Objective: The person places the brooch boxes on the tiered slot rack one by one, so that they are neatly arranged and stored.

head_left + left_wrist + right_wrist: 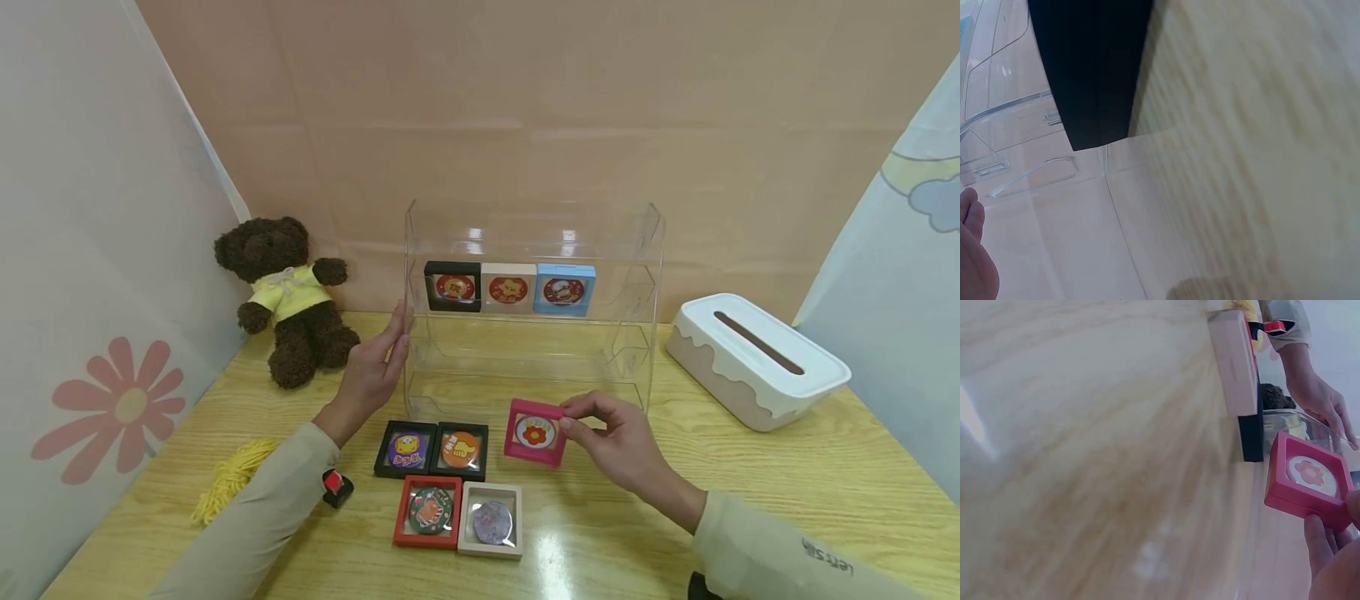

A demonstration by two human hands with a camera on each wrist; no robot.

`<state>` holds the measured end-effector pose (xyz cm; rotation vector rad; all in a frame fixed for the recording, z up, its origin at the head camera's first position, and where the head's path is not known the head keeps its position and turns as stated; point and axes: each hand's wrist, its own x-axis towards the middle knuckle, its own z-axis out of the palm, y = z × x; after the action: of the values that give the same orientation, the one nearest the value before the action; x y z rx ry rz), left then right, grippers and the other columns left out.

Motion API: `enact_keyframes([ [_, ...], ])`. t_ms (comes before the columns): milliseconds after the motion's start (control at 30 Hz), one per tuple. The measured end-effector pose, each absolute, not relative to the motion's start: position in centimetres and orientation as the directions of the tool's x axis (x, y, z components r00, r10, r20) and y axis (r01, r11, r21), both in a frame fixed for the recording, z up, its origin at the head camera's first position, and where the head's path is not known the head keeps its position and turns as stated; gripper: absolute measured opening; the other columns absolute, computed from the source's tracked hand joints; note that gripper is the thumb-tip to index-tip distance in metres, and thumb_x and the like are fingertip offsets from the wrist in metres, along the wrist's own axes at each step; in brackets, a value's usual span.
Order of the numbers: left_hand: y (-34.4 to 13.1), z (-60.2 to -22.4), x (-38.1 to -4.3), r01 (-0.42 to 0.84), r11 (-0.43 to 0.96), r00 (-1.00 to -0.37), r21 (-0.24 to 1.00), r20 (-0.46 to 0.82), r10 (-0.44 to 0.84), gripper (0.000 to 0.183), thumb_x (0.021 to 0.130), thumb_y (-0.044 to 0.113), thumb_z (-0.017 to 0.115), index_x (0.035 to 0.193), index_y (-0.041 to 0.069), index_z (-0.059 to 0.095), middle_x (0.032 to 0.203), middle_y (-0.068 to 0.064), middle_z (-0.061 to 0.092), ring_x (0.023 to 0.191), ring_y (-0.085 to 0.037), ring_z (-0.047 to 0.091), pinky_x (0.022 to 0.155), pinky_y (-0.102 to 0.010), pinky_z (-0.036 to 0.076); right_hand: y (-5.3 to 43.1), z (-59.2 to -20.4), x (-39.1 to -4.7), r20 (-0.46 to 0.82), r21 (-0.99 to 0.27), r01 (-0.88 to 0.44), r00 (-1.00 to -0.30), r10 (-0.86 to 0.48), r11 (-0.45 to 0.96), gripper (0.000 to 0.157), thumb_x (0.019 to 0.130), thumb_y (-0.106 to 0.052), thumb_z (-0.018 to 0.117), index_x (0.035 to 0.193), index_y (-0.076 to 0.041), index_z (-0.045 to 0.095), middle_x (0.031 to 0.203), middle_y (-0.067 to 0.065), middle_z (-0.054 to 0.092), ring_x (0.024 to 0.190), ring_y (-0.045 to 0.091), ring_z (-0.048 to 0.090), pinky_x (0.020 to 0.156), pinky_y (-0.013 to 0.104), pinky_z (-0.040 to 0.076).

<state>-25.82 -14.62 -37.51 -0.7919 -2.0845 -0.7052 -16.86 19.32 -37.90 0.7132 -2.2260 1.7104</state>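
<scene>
My right hand [617,440] pinches a pink square display frame [517,451] by its right side, thumb in front and fingers behind. A round badge with a red flower shows inside it. In the right wrist view the pink frame [1277,487] is tilted between thumb and fingers. My left hand [372,375] rests with straight fingers against the left side of a clear tiered acrylic rack [525,367]. On an upper tier stand a black frame [453,307], a beige frame [508,308] and a light blue frame [564,307], side by side, each with a round badge.
Two black frames [405,472], a red frame [427,542] and another beige frame [489,552] lie before the rack. A brown teddy bear [292,292] sits at the left, near yellow yarn [234,482]. A white-lidded tissue box [757,350] stands at the right.
</scene>
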Motion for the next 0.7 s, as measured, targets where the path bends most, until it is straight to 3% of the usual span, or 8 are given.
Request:
enact_keyframes([
  [133, -14.6, -37.5, -25.9, 0.726, 0.653, -0.503, 0.215, 0.813, 0.292, 0.047, 0.104, 0.023, 0.040, 0.145, -0.001, 0.035, 0.083, -0.019, 0.067, 0.041, -0.010, 0.036, 0.048, -0.037, 0.046, 19.8, -37.2, -17.0, 0.500, -0.818, -0.538, -0.840, -0.211, 0.204, 0.014, 0.083, 0.013, 0.065, 0.082, 0.000, 0.066, 0.096, 0.016, 0.065, 0.084, 0.019, 0.064, 0.062, 0.032, 0.054],
  [333, -14.6, -37.5, -25.9, 0.730, 0.652, -0.493, 0.206, 0.819, 0.292, 0.048, 0.104, 0.024, 0.039, 0.144, -0.001, 0.036, 0.084, -0.020, 0.067, 0.041, -0.011, 0.037, 0.048, -0.037, 0.046, 20.5, -36.1, -17.4, 0.522, -0.808, -0.555, -0.830, -0.196, 0.197, 0.013, 0.083, 0.015, 0.064, 0.084, 0.002, 0.066, 0.098, 0.020, 0.065, 0.085, 0.017, 0.064, 0.063, 0.030, 0.054],
  [533, -14.6, -37.5, -25.8, 0.728, 0.653, -0.488, 0.208, 0.826, 0.282, 0.048, 0.104, 0.026, 0.039, 0.144, -0.001, 0.037, 0.103, -0.024, 0.066, 0.042, -0.014, 0.043, 0.049, -0.039, 0.048, 20.9, -35.3, -17.7, 0.535, -0.809, -0.560, -0.827, -0.171, 0.178, 0.011, 0.084, 0.014, 0.063, 0.084, 0.004, 0.066, 0.099, 0.023, 0.065, 0.087, 0.017, 0.065, 0.065, 0.030, 0.053],
  [700, -14.6, -37.6, -25.9, 0.732, 0.647, -0.492, 0.214, 0.823, 0.283, 0.049, 0.105, 0.028, 0.037, 0.144, -0.001, 0.037, 0.086, -0.020, 0.067, 0.040, -0.011, 0.039, 0.048, -0.036, 0.047, 21.1, -34.8, -18.0, 0.541, -0.806, -0.557, -0.830, -0.136, 0.201, 0.010, 0.083, 0.015, 0.064, 0.085, 0.005, 0.067, 0.098, 0.019, 0.067, 0.090, 0.012, 0.064, 0.066, 0.028, 0.053],
])
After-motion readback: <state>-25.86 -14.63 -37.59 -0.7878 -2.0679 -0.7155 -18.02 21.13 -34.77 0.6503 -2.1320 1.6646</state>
